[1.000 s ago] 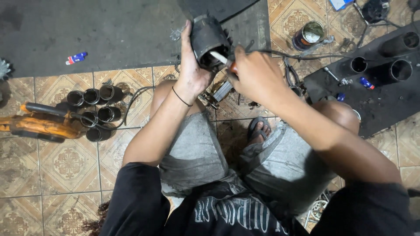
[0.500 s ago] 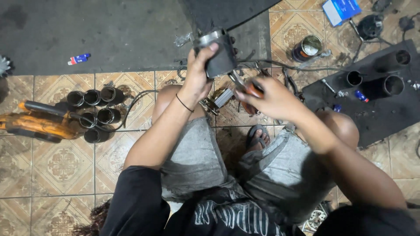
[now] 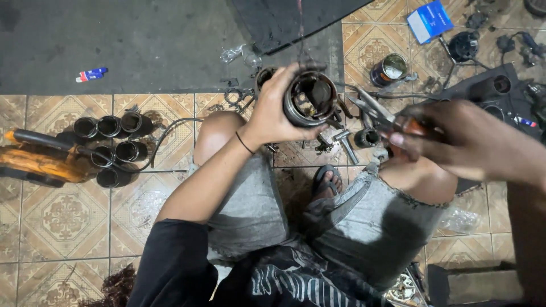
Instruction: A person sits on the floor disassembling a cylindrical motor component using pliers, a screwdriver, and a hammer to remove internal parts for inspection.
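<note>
Patterned tan floor tiles [image 3: 62,216], dark grey mat [image 3: 142,40], dim light

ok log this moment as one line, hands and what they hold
left hand: grips round metal housing, open end up | right hand: holds pliers, tips toward housing, apart | setting: tiled floor, black tubes at left

Left hand [image 3: 273,111] raised, fingers [image 3: 296,71] curled (wrist banded); right hand [image 3: 460,139] clenched, forearm outstretched.

A patterned tile floor [image 3: 62,216] carries a cluster of black metal cylinders [image 3: 111,148], an open tin can [image 3: 388,69], a blue box [image 3: 430,20] and a dark mat [image 3: 114,40].
</note>
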